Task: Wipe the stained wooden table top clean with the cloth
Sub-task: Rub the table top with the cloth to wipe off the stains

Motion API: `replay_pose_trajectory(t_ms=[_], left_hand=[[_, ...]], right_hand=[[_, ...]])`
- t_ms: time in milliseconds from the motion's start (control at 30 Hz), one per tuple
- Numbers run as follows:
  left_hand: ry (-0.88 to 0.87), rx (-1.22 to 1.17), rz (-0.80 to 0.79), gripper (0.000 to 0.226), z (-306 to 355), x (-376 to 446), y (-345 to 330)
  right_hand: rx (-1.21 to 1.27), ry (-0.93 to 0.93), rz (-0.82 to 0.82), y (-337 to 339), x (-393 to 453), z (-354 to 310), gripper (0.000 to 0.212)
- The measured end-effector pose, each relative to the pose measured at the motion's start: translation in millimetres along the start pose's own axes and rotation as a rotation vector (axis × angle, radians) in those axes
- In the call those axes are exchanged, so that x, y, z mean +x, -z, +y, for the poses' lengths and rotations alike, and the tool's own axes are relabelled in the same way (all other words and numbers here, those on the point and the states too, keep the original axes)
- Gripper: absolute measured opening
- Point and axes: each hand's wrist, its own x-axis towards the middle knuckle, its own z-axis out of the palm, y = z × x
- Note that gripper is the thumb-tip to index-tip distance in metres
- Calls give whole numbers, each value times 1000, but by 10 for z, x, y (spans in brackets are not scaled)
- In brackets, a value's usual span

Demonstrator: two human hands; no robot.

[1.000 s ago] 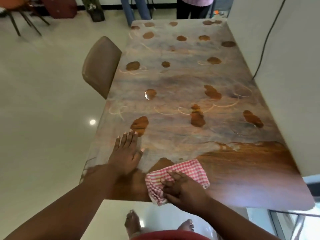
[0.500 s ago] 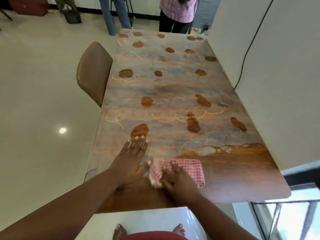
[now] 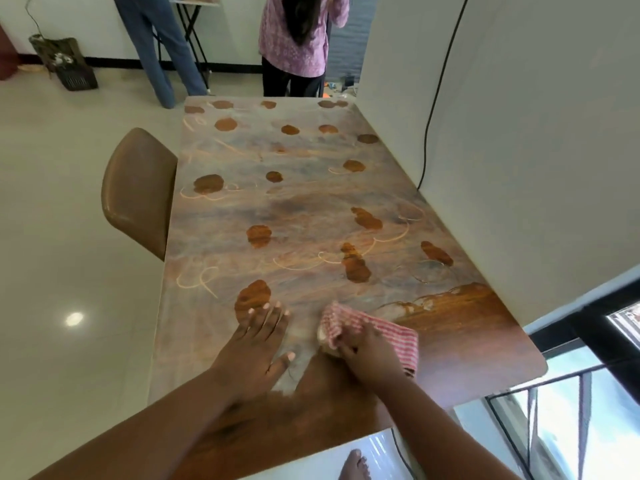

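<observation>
Where the near end of the wooden table top (image 3: pixel 467 341) shows dark, bare grain, the red-and-white checked cloth (image 3: pixel 388 332) is bunched and pressed flat against the surface, just at the edge of the pale, hazy film that covers the rest. The cloth is clamped under the right hand (image 3: pixel 369 351), whose fingers are curled into its folds. The left hand (image 3: pixel 254 344) is laid open and flat on the table just beside it, fingers spread, gripping nothing; it appears to be used as a brace.

The table's long axis runs straight away from the person, so the uncleaned part lies ahead of both hands, and by judgement the next strokes must be carried forward. The nearest brown stain (image 3: pixel 252 296) is touched by the left fingertips and lies ahead and to the left of the cloth; the right hand, which holds the cloth, is the farther of the two from it. More blotches and pale looping streaks are scattered to the far end.

A brown chair (image 3: pixel 138 192) is drawn up at the left edge, and a white wall (image 3: pixel 519 133) borders the right. No brand, label or writing can be read.
</observation>
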Motion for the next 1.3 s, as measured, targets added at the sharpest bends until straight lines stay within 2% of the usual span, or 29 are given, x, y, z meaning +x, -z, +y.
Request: replay_pose_trajectory(t_ms=[100,167,300,400,467,533,600,700,767,800,867,933,967,1100,1167,1300], left_hand=[[-11,0,-39,73,77,135,-47],[-3,14,-50,78,92,199,-69],[75,9,-72,75,89,244,-100],[168,-20,-81,74,96,226,-102],[224,-34,-64,76,117,206,-91],[263,-54,-62,80,144,153,-79],[320,-65,-78,81,141,41,-73],[463,-77,-47,82,79,-154,-64],[566,-78,-15,84,21,-308,-82],[607,-80,-6,86,-9,-382,-96],[669,-78,-14,95,-56,-526,-136],[706,-97,-9,102,-86,-625,-180],[718,-103,1,98,-101,-647,-200],[684,-149,21,82,-197,-645,-269],[642,-128,21,78,-291,-615,-279],[600,-131,57,77,-582,-675,-269]], right_hand=[[20,227,-131,-124,-254,9,42],[49,327,-158,-45,-399,238,40],[-3,329,-173,282,-202,661,35],[-39,293,-165,251,69,508,39],[-57,350,-204,110,151,242,41],[-64,525,-257,11,105,-41,36],[-92,758,-215,-37,24,-170,32],[-66,900,-265,98,62,-21,26],[-121,921,-269,191,192,136,19],[-145,877,-337,237,267,165,20],[-150,809,-420,240,388,82,32],[-137,744,-402,80,422,-115,42],[-146,740,-388,-14,411,-238,44],[-211,871,-448,-193,142,-695,41],[-251,989,-372,-125,-7,-642,32],[-278,877,-311,50,-41,-299,22]])
